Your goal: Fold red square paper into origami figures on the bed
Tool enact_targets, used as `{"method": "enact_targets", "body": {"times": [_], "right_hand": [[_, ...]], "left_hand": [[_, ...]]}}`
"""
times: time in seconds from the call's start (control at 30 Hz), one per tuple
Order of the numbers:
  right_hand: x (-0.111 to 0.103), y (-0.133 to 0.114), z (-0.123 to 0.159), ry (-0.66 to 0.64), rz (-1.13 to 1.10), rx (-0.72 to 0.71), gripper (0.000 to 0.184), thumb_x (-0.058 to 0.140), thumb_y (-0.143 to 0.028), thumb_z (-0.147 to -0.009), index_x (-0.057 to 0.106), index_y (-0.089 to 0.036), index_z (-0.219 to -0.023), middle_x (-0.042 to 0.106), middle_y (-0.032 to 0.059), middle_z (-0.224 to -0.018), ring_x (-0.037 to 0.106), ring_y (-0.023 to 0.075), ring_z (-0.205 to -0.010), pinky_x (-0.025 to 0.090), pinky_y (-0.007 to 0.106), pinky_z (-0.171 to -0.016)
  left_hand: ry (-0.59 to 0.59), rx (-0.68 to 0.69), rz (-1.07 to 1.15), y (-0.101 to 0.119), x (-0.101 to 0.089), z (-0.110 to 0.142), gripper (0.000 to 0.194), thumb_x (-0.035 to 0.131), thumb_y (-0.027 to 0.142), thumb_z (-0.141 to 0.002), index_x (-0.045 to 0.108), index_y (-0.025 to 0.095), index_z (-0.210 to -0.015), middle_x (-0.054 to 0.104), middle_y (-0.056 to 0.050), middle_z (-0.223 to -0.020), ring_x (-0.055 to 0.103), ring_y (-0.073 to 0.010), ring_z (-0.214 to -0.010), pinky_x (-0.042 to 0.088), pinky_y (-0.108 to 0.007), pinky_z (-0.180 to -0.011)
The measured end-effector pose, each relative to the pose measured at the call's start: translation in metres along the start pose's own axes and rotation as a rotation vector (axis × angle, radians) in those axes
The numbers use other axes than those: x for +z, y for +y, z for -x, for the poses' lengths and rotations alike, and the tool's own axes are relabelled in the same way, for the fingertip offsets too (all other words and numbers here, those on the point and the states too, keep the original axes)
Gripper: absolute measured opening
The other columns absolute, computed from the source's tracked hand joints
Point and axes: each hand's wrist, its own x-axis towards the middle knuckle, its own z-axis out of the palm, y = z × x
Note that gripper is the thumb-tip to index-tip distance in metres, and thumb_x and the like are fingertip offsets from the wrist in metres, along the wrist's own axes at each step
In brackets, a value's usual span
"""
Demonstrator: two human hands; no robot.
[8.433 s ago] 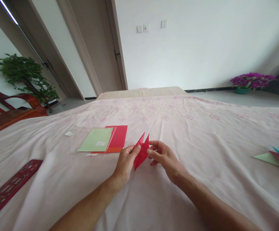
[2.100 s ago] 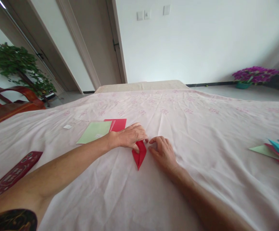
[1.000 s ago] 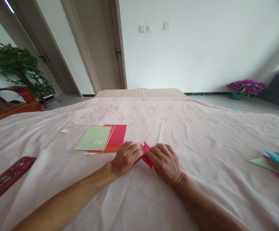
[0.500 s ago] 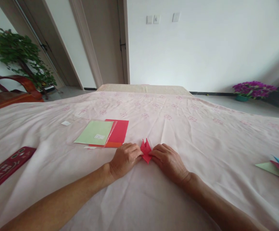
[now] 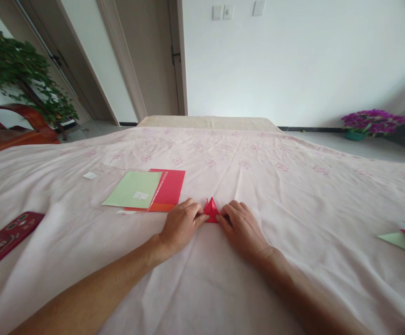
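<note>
Left hand and right hand pinched on opposite sides of red folded paper, small points up, low over pink cloth. Best: even grip, layers aligned, crease pressed flat from middle outward; light pull, thin tips may tear. Dark red box well left; folded papers far right, broad cloth between. Green pack just beyond left hand: limits leftward sweep. Cloth's far edge well beyond.

There are two bare hands, one small folded piece of red paper, three square white wall plates, two dark door handles, one leafy green plant and one bunch of purple flowers.
</note>
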Motion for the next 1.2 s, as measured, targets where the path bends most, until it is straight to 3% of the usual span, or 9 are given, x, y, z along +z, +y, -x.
{"method": "enact_targets", "body": {"times": [0.27,0.4,0.5,0.6,0.73,0.9,1.0,1.07,1.2], "right_hand": [[0.005,0.002,-0.001,0.049,0.068,0.085,0.014,0.063,-0.029,-0.083,0.053,-0.023,-0.076,0.056,0.0034,-0.082,0.05,0.0199,-0.077,0.038,0.032,-0.069],[0.003,0.0,0.001,0.075,0.096,0.035,0.009,0.063,-0.027,-0.085,0.055,-0.023,-0.083,0.057,0.0033,-0.085,0.05,0.0203,-0.08,0.038,0.033,-0.07],[-0.001,-0.006,0.004,0.046,0.161,-0.1,0.006,0.059,-0.023,-0.089,0.059,-0.022,-0.083,0.059,0.0046,-0.086,0.049,0.0208,-0.082,0.039,0.034,-0.071],[-0.004,-0.012,0.008,0.007,0.202,-0.27,0.007,0.058,-0.018,-0.09,0.064,-0.022,-0.09,0.062,0.0059,-0.089,0.05,0.0224,-0.087,0.041,0.036,-0.072],[-0.007,-0.013,0.013,-0.049,0.22,-0.381,0.015,0.055,-0.014,-0.09,0.067,-0.021,-0.096,0.064,0.008,-0.091,0.052,0.0238,-0.091,0.046,0.038,-0.076],[-0.011,-0.004,0.018,-0.061,0.181,-0.465,0.025,0.051,-0.008,-0.088,0.068,-0.021,-0.101,0.067,0.008,-0.097,0.056,0.0251,-0.1,0.043,0.046,-0.099],[-0.016,0.007,0.021,-0.083,0.064,-0.407,0.037,0.045,-0.001,-0.085,0.068,-0.025,-0.101,0.068,0.0045,-0.1,0.06,0.0219,-0.096,0.038,0.047,-0.106],[-0.018,0.016,0.022,-0.076,-0.061,-0.278,0.046,0.04,0.005,-0.078,0.069,-0.025,-0.097,0.069,0.0028,-0.101,0.061,0.0202,-0.096,0.045,0.042,-0.099],[-0.017,0.027,0.016,0.021,-0.234,0.029,0.045,0.038,0.003,-0.073,0.069,-0.022,-0.093,0.07,0.0022,-0.097,0.064,0.0178,-0.091,0.051,0.032,-0.082]], "left_hand": [[0.065,-0.007,0.014,0.0,0.001,-0.002,0.018,0.071,0.028,-0.08,0.055,0.021,-0.083,0.056,0.0,-0.086,0.058,-0.0182,-0.082,0.048,-0.03,-0.07],[0.159,0.153,-0.042,0.002,0.003,0.0,0.02,0.066,0.021,-0.084,0.062,0.023,-0.104,0.06,-0.006,-0.11,0.058,-0.0219,-0.101,0.05,-0.04,-0.088],[0.189,0.287,-0.101,0.001,0.006,0.003,0.022,0.054,0.017,-0.092,0.063,0.02,-0.111,0.063,-0.009,-0.119,0.058,-0.0233,-0.112,0.049,-0.043,-0.096],[0.151,0.389,-0.146,-0.002,0.007,0.005,0.027,0.045,0.015,-0.096,0.061,0.016,-0.118,0.066,-0.011,-0.12,0.058,-0.0228,-0.117,0.049,-0.042,-0.099],[0.029,0.474,-0.176,-0.006,0.003,0.01,0.033,0.041,0.015,-0.097,0.056,0.014,-0.126,0.062,-0.014,-0.127,0.054,-0.0223,-0.124,0.047,-0.042,-0.104],[-0.082,0.505,-0.204,-0.008,-0.009,0.018,0.043,0.049,0.025,-0.094,0.046,0.012,-0.136,0.053,-0.017,-0.138,0.047,-0.0265,-0.13,0.041,-0.045,-0.108],[-0.158,0.5,-0.218,-0.011,-0.018,0.025,0.05,0.052,0.025,-0.093,0.041,0.016,-0.14,0.048,-0.016,-0.142,0.044,-0.028,-0.133,0.04,-0.047,-0.108],[-0.186,0.504,-0.196,-0.014,-0.024,0.03,0.052,0.052,0.024,-0.092,0.039,0.019,-0.142,0.045,-0.014,-0.145,0.04,-0.028,-0.135,0.037,-0.049,-0.11],[-0.097,0.41,0.007,-0.019,-0.028,0.038,0.042,0.042,0.017,-0.096,0.044,0.023,-0.137,0.05,-0.009,-0.141,0.046,-0.0199,-0.131,0.039,-0.04,-0.109]]}}
